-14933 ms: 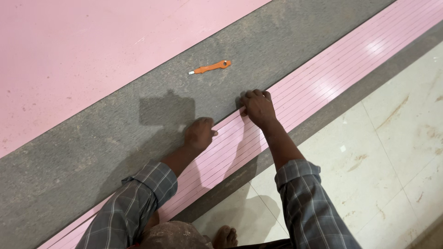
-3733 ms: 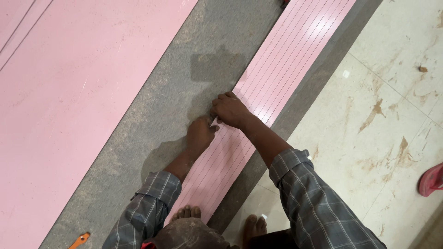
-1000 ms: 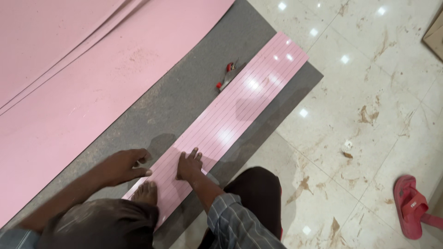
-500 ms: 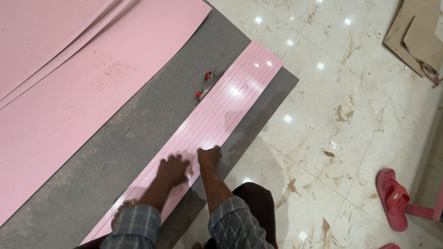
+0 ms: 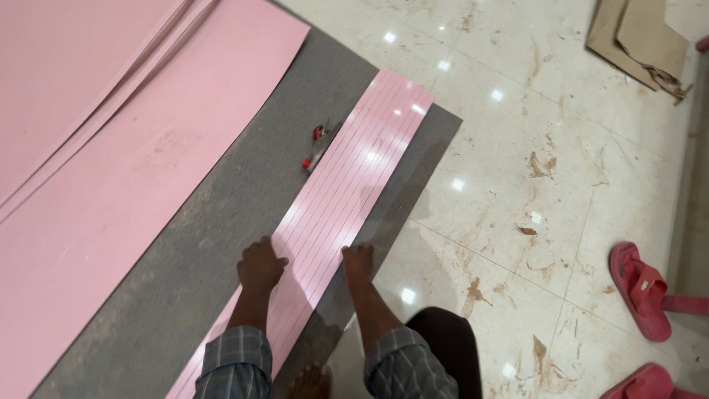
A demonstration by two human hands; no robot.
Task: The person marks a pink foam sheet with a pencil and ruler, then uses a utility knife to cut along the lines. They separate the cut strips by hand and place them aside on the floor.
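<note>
Your left hand (image 5: pixel 261 264) presses flat on the near left edge of the long pink scored laminate strip (image 5: pixel 347 185) lying on the grey mat (image 5: pixel 221 222). Your right hand (image 5: pixel 358 260) rests open on its right edge, so the strip runs between both hands, neither grasping it.

- Large pink sheets (image 5: pixel 111 133) lie stacked on the floor, up and to the left of the left hand.
- A small red-handled tool (image 5: pixel 316 146) rests on the grey mat (image 5: pixel 221 214), well ahead of both hands.
- Red sandals (image 5: pixel 641 288) sit far right of the right hand.
- Torn brown cardboard (image 5: pixel 639 41) lies far ahead, right.
- The glossy tile floor (image 5: pixel 517 148) is stained.
</note>
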